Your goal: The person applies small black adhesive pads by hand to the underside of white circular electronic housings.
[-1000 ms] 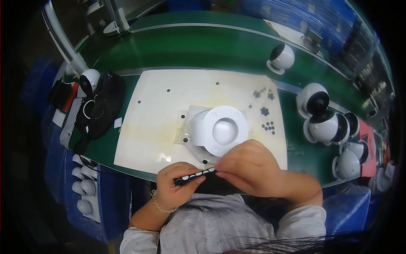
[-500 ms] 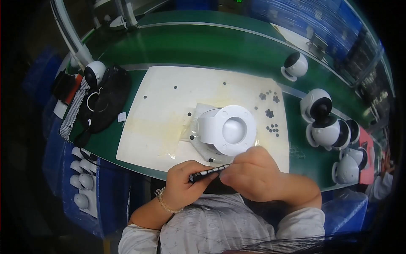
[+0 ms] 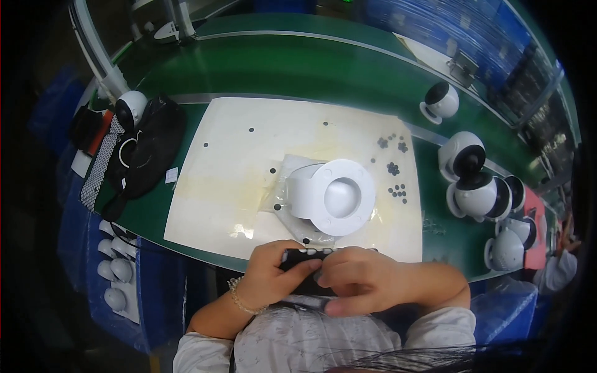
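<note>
My left hand (image 3: 272,272) grips a thin black sheet with pale round spots (image 3: 300,255), thumb on its near face, just off the front edge of the work mat. At the sheet's right part, my right hand (image 3: 368,280) has its thumb and forefinger closed together; whatever lies between those fingertips is too small to make out. Beyond both hands, a white camera body with a round base (image 3: 300,193) rests on a clear plastic bag (image 3: 281,214). Its ring-shaped underside faces up. A small black disc (image 3: 306,241) lies by the bag's near edge.
Small dark discs (image 3: 393,168) sit in clusters on the right of the white mat (image 3: 205,186). Several white and black cameras (image 3: 461,155) stand along the right, some beside a pink tray (image 3: 535,258). At left lie a black bag (image 3: 158,143) and another camera (image 3: 130,109).
My right hand has turned and dropped lower, its fingers spreading more below the sheet. The sheet has tilted to lie more level in my left hand. The view has shifted slightly.
</note>
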### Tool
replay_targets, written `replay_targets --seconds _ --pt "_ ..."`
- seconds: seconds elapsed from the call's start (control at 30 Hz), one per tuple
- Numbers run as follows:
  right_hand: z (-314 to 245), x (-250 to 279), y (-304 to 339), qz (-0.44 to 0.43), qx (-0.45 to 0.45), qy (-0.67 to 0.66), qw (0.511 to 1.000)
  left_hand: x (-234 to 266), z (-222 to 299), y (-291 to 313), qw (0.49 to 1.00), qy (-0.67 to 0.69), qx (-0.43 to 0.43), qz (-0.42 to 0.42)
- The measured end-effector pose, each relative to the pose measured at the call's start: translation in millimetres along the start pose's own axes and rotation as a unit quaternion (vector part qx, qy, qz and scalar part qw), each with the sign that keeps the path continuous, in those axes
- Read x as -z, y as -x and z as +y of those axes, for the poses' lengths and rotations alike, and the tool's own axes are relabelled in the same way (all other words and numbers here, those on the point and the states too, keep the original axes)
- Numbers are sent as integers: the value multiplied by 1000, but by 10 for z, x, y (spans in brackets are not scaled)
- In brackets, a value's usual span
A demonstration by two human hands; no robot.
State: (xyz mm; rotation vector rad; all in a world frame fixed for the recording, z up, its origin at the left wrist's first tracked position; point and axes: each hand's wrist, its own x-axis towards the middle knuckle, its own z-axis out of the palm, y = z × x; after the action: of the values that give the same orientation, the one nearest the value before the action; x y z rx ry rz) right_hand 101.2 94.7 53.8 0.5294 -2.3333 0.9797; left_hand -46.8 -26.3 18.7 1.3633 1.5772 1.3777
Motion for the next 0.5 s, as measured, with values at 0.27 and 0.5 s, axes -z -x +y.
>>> replay_targets --seconds 0.27,0.5 --pt "376 307 -244 213 -158 -97 959 -22 -185 -88 965 -62 -253 12" --pt "486 336 -336 193 -206 -78 956 -51 -322 -164 962 -113 -249 14"
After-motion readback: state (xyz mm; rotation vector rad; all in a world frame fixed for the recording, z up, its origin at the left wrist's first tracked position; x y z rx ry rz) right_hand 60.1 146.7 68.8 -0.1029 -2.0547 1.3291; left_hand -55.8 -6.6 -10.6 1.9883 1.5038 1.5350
